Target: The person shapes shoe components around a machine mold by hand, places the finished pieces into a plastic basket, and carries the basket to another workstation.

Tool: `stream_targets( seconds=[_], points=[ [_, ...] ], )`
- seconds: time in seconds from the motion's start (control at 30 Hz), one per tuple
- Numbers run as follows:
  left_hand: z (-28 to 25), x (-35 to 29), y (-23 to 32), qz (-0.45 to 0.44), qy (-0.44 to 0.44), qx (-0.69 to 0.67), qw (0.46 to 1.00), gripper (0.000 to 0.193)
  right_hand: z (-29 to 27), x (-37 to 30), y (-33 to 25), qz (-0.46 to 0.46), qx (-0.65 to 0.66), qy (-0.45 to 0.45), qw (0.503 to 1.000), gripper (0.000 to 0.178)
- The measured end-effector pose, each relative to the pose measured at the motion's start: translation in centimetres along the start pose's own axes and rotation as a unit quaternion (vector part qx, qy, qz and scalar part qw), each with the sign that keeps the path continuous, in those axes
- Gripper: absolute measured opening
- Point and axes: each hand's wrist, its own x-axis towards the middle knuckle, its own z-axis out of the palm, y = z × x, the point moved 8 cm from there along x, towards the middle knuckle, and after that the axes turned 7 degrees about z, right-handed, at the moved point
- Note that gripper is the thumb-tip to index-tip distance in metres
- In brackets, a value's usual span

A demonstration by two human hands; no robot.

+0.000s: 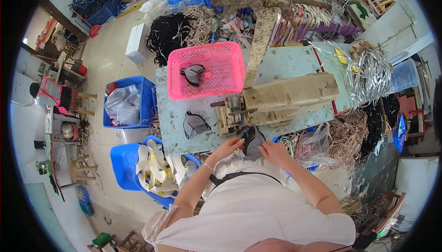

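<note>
A grey fabric piece with black edging [253,146] lies between my hands at the near edge of the worktable, in front of an old beige sewing machine [290,94]. My left hand [229,147] pinches its left side, close to the machine's head. With fingers closed, my right hand [275,154] grips its right side. A similar grey piece with black edging [196,124] rests on the tabletop left of the machine. More of the same kind [193,74] sit inside a pink plastic basket [205,51] behind it.
The worn pale-green table [172,137] supports the machine. Left of it are a blue crate [146,118] holding plastic bags and a blue tub [161,200] of white-and-yellow strips. Silvery cord [370,75] is heaped at right. Bundles of pinkish strips [347,134] hang near the right edge.
</note>
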Motion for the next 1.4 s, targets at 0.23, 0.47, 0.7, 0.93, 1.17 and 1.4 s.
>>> stream_targets(
  seconds=[0.23,0.47,0.7,0.93,1.17,1.4],
  points=[
    [0.2,-0.2,-0.9,0.028,0.009,0.019,0.999,0.037,0.0,-0.8,-0.4,0.018,0.011,-0.002,1.0,0.029],
    [-0.2,0.4,-0.1,-0.004,0.034,0.077,0.996,0.031,2.0,-0.7,1.1,0.017,0.0,0.007,1.0,0.029],
    [-0.5,2.3,-2.1,0.049,0.086,0.168,0.981,0.022,1.4,-1.7,2.2,0.088,0.116,0.01,0.989,0.03],
    [-1.6,1.5,-1.7,-0.005,0.132,0.102,0.986,0.043,-2.6,-4.3,0.6,0.105,0.149,0.11,0.977,0.034],
    [3.3,-1.7,10.0,-0.016,0.028,0.055,0.998,0.062,-4.2,-3.7,-2.6,0.059,0.191,0.0,0.98,0.034],
    [4.9,-4.5,13.1,-0.005,0.045,-0.043,0.998,0.054,-8.5,-5.5,-3.1,0.102,0.315,0.043,0.943,0.03]
  ],
)
